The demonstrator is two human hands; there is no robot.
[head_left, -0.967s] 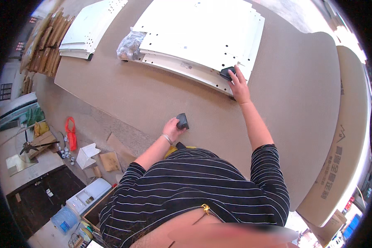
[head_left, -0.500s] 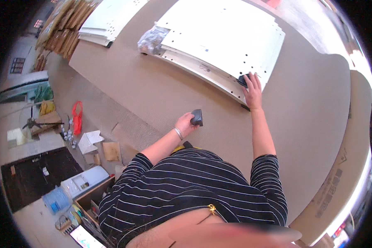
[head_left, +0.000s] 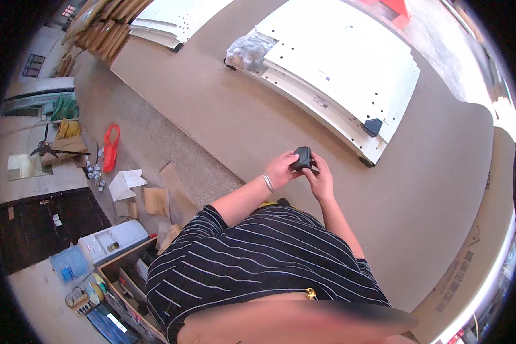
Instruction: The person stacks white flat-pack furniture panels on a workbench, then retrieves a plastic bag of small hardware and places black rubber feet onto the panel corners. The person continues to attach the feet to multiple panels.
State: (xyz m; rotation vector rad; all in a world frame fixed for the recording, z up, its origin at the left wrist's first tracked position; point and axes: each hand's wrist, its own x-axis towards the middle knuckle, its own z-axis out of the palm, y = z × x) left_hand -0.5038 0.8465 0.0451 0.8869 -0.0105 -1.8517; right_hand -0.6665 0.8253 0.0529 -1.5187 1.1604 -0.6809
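Observation:
Above the cardboard-covered table, both my hands meet on small black plastic corner pieces (head_left: 303,157); whether one or two are held there I cannot tell. My left hand (head_left: 281,171), with a bracelet at the wrist, grips from the left. My right hand (head_left: 322,178) closes its thumb and fingers on the right side. Farther off lies a stack of white panels with holes (head_left: 338,54). Another black corner piece (head_left: 373,127) rests on its near right corner. A clear plastic bag (head_left: 250,51) sits at the stack's left end, its contents unclear.
Brown cardboard (head_left: 195,109) covers the table, its right side curling up. A second white panel stack (head_left: 172,23) lies at the far left. Left on the floor are a red bag (head_left: 110,150) and cardboard scraps (head_left: 156,200). A wooden toolbox (head_left: 129,281) stands beside me.
My right hand has come back from the panel stack to meet my left hand. The corner piece it was touching stays on the panel. The view has shifted slightly.

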